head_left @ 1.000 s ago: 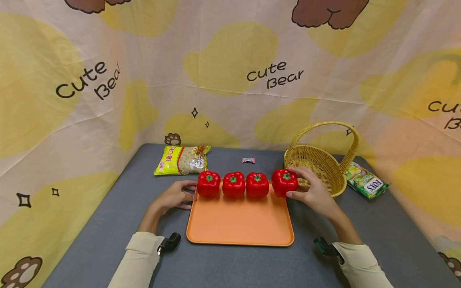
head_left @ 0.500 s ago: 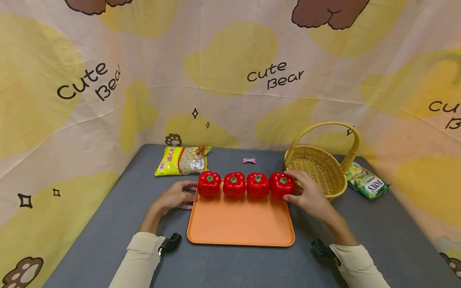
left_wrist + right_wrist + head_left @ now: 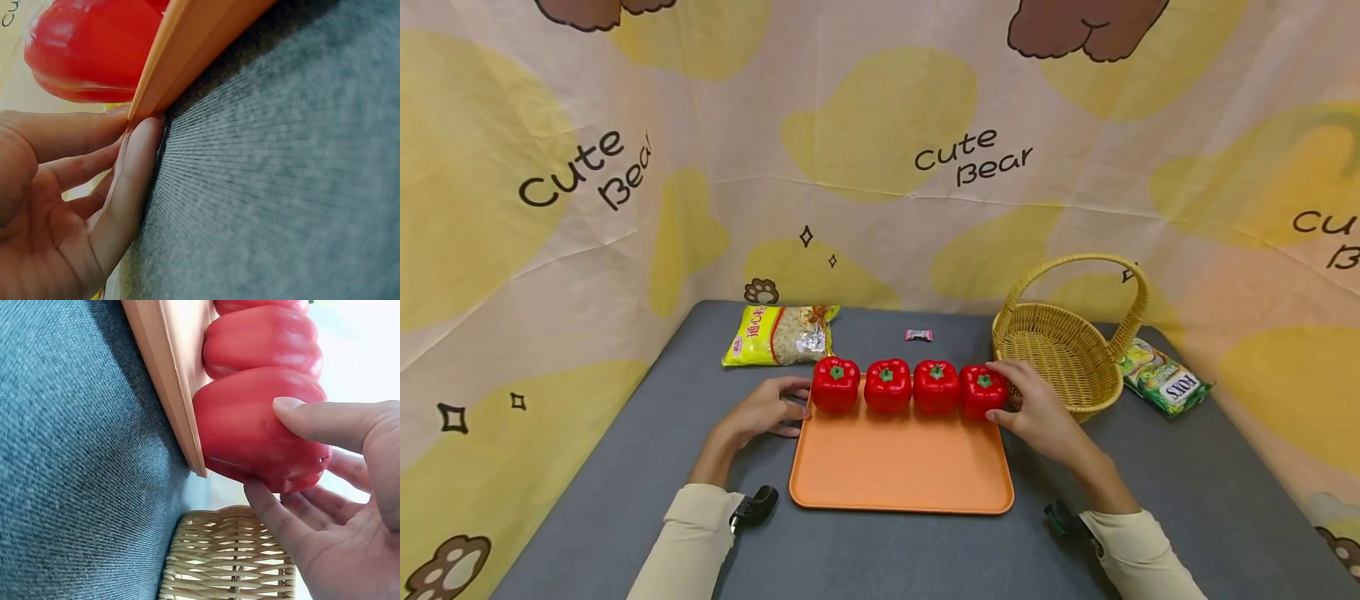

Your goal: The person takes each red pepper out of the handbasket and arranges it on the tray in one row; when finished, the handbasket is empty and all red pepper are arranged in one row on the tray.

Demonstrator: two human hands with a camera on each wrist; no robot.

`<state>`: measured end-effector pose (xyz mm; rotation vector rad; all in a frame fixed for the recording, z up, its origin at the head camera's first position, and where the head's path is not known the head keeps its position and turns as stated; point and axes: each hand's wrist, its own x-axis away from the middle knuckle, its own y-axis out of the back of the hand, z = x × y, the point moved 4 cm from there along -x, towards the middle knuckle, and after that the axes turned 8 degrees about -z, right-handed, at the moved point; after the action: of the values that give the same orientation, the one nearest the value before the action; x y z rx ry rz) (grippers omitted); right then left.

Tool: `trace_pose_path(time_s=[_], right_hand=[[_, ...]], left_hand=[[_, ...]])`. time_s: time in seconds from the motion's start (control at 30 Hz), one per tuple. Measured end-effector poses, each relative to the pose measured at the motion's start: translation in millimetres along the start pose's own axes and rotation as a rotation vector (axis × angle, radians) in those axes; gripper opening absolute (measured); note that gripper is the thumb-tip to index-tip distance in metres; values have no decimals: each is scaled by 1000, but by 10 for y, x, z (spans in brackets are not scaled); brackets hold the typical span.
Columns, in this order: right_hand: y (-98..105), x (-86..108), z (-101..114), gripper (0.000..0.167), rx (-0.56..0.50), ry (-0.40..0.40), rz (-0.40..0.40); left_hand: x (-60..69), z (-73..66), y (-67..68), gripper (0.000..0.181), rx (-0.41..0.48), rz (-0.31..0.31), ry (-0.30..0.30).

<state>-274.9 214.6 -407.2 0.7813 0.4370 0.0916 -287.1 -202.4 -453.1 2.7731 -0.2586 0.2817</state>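
Several red bell peppers with green stems stand in a row along the far edge of an orange tray (image 3: 902,467). My right hand (image 3: 1043,417) holds the rightmost bell pepper (image 3: 982,393), thumb on its near side and fingers around its outer side. The right wrist view shows this pepper (image 3: 256,425) at the tray's rim, close against its neighbour (image 3: 265,340). At the tray's far left corner my left hand (image 3: 763,410) pinches the rim, beside the leftmost bell pepper (image 3: 836,386). In the left wrist view, thumb and fingertips meet at the tray's edge (image 3: 164,69).
A yellow wicker basket (image 3: 1093,392) with a tall handle stands right of the tray, behind my right hand. Past it lies a green snack packet (image 3: 1168,379). A yellow food bag (image 3: 781,335) lies at the back left, a small pink-wrapped candy (image 3: 918,335) at the back middle.
My right hand has brought the rightmost pepper left and down onto the tray's end, against the neighbouring pepper. My left hand stays at the tray's corner.
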Motion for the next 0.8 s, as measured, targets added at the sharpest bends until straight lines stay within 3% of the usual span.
trace_pose_path(time_s=[0.8], right_hand=[[-6, 18, 4, 70, 36, 15, -20]], left_hand=[[-32, 6, -4, 61, -12, -10, 5]])
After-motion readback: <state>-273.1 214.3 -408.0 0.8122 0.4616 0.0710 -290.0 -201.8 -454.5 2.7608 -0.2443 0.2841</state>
